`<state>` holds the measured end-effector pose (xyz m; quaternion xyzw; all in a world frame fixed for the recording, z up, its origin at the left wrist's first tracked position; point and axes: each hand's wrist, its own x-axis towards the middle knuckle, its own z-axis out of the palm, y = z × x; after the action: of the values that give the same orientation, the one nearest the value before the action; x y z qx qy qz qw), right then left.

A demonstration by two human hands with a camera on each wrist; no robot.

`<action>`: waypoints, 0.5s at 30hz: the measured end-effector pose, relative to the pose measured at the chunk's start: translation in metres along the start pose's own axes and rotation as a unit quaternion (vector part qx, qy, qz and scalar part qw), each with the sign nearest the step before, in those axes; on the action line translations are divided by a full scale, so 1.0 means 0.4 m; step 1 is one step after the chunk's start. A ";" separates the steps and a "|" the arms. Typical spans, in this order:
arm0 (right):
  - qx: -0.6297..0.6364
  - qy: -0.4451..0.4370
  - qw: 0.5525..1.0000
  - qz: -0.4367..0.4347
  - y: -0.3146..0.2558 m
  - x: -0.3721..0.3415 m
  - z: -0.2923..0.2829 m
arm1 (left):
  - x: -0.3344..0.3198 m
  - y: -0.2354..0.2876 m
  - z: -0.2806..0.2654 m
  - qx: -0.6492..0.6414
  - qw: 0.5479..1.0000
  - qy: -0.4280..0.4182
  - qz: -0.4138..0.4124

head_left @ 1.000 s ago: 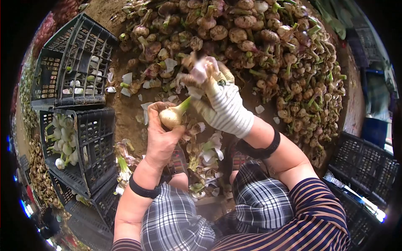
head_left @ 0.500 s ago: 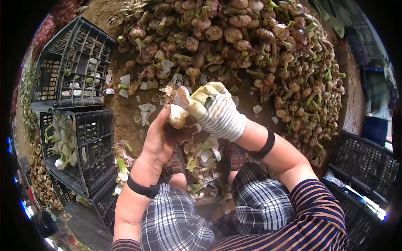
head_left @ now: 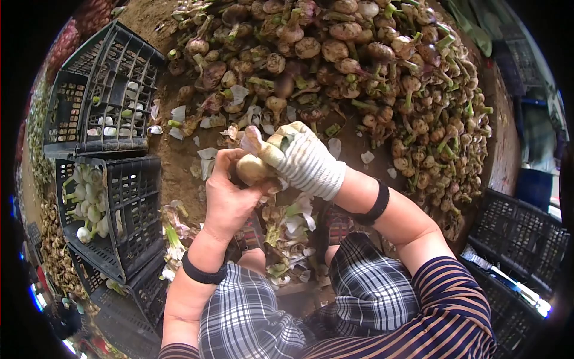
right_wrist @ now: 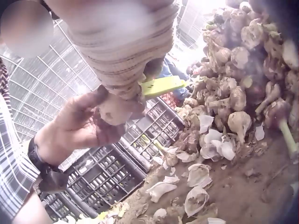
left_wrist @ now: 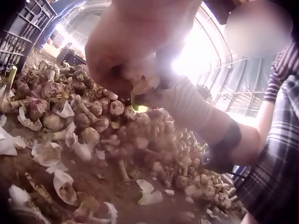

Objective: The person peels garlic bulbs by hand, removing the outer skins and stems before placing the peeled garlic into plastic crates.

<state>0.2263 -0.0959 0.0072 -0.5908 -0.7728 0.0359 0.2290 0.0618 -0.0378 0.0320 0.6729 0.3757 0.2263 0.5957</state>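
My bare left hand (head_left: 230, 197) holds a pale garlic bulb (head_left: 252, 170), thumb and fingers curled round its sides. Against the bulb's upper right sits my right hand (head_left: 308, 158) in a striped white knit glove, fingers bent. Loose pinkish garlic skin (head_left: 252, 140) stands up at the gloved fingertips. From the glove juts a flat, bright yellow-green handle-like piece (right_wrist: 163, 87) in the right wrist view; its other end is hidden in the fist. The bulb (right_wrist: 114, 109) also shows there, between both hands.
A big heap of unpeeled garlic (head_left: 335, 51) spreads ahead and to the right. Black crates (head_left: 134, 218) stand at my left, one with cleaned bulbs (head_left: 89, 200). Peeled skins (head_left: 299, 209) litter the ground between my feet. More black crates (head_left: 520, 239) are at the right.
The gloved right hand has come down and left from above the bulb to meet it. The green stem seen standing on the bulb a second ago no longer shows. The left hand stays nearly in place.
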 end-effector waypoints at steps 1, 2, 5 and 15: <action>0.007 0.034 0.999 -0.012 0.004 0.001 0.005 | 0.003 -0.002 -0.004 0.000 1.000 0.001 0.000; 0.008 0.034 0.999 -0.012 0.004 0.005 0.004 | 0.005 -0.006 -0.008 0.013 1.000 0.003 0.011; 0.043 -0.031 0.999 -0.007 0.001 0.012 0.005 | 0.002 -0.019 -0.016 0.017 1.000 -0.003 0.013; 0.044 0.081 0.995 0.040 -0.011 0.038 0.026 | 0.009 -0.033 -0.041 -0.449 0.846 0.025 -0.285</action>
<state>0.2155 -0.0810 0.0042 -0.6111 -0.7254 0.0310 0.3154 0.0485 -0.0247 0.0217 0.1893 0.4225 0.2076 0.8617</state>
